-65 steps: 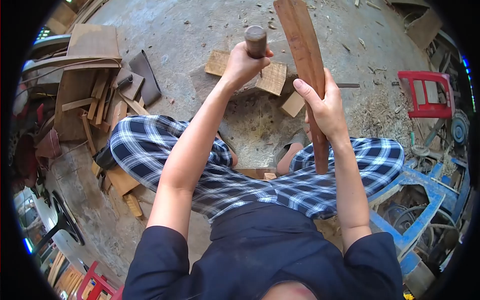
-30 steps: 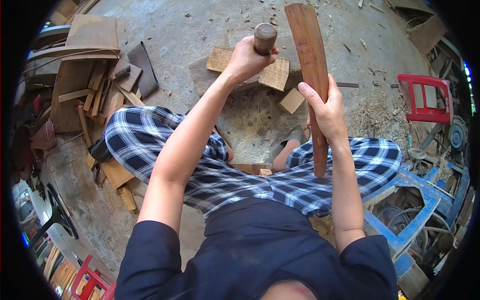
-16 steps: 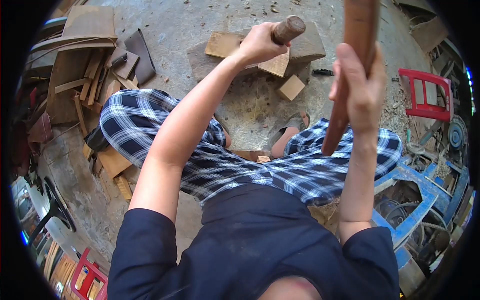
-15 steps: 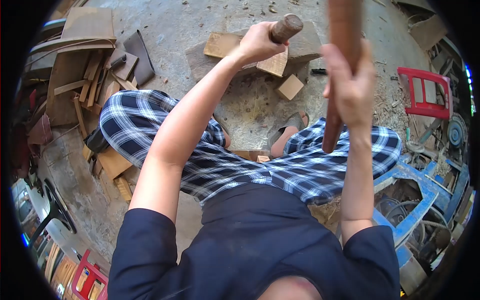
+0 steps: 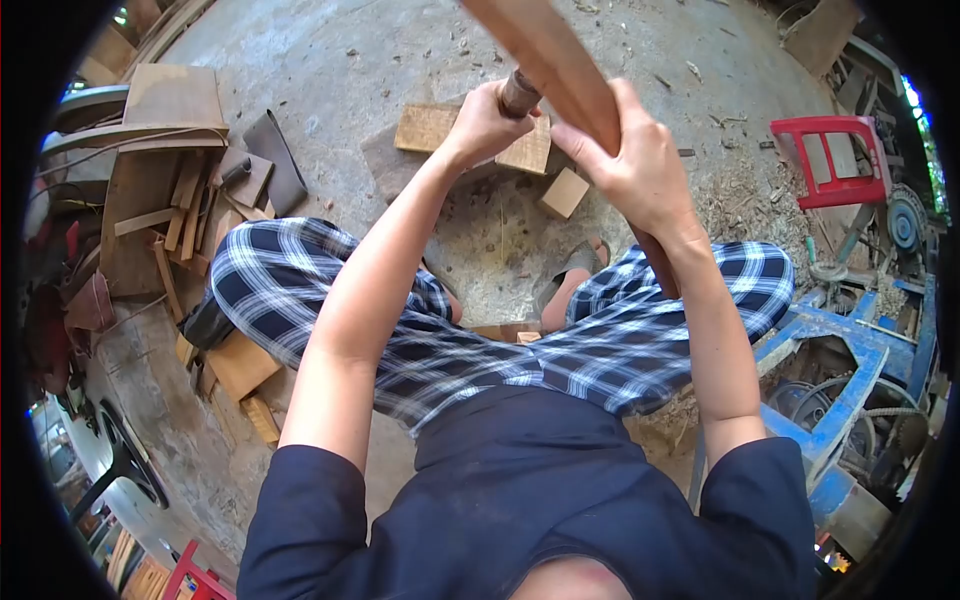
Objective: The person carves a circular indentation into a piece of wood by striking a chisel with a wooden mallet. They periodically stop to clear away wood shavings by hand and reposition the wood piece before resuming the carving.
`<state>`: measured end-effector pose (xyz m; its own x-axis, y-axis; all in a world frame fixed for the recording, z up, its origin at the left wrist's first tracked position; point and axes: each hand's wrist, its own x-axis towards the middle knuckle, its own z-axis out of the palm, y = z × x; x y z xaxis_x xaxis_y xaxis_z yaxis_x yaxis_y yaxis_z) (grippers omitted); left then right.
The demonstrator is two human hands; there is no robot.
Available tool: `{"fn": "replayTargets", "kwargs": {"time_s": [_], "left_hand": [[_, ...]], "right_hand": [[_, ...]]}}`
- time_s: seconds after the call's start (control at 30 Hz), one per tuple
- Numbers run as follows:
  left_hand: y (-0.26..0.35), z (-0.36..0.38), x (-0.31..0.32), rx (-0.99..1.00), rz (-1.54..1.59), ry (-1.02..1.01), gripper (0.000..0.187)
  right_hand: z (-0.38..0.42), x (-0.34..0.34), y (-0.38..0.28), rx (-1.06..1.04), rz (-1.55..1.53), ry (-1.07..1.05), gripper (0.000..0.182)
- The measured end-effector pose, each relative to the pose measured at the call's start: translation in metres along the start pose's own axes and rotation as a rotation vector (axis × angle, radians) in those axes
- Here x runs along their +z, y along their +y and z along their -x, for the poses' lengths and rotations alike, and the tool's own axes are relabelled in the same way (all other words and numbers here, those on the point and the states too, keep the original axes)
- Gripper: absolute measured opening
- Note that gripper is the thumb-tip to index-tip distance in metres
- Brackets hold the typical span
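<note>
My left hand [image 5: 482, 132] is wrapped round the wooden handle of a chisel [image 5: 519, 96], whose blade is hidden below the fist. Light-coloured wood [image 5: 426, 127] shows on both sides of that hand, resting on a broad, rough slab [image 5: 382, 165]. In my right hand [image 5: 645, 170] is a long brown wooden mallet [image 5: 560, 70]. Its thick end slants up to the left and overlaps the chisel's handle end in this view, while its thin end comes out below the wrist. A small wood block [image 5: 564, 193] sits on the floor between the two hands and my feet.
Wood offcuts [image 5: 185, 215] and boards are piled at the left. On the right stand a red plastic stool [image 5: 830, 160] and a blue metal machine frame [image 5: 830, 370]. Wood shavings [image 5: 740, 180] litter the concrete floor. My knees in checked trousers [image 5: 285, 265] are spread wide.
The mallet has swung left and tilted, from near upright on the right to over the chisel handle. My right hand moved left with it; my left hand keeps its hold.
</note>
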<state>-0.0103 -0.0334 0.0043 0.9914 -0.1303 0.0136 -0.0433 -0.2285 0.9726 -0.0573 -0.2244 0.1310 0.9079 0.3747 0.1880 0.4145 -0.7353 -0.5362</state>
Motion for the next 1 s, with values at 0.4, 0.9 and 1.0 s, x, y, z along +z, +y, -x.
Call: {"fn": "replayTargets", "kwargs": {"time_s": [0.4,0.9,1.0], "left_hand": [[-0.023,0.007,-0.006,0.040,0.129,0.034,0.010],[-0.021,0.004,-0.027,-0.017,0.163,0.101,0.019],[-0.022,0.003,-0.028,-0.064,-0.019,0.168,0.018]], "right_hand": [[0.004,0.011,-0.003,0.126,-0.132,-0.025,0.065],[0.017,0.010,0.019,0.346,-0.380,-0.079,0.071],[0.017,0.012,0.023,0.315,-0.378,-0.052,0.070]]}}
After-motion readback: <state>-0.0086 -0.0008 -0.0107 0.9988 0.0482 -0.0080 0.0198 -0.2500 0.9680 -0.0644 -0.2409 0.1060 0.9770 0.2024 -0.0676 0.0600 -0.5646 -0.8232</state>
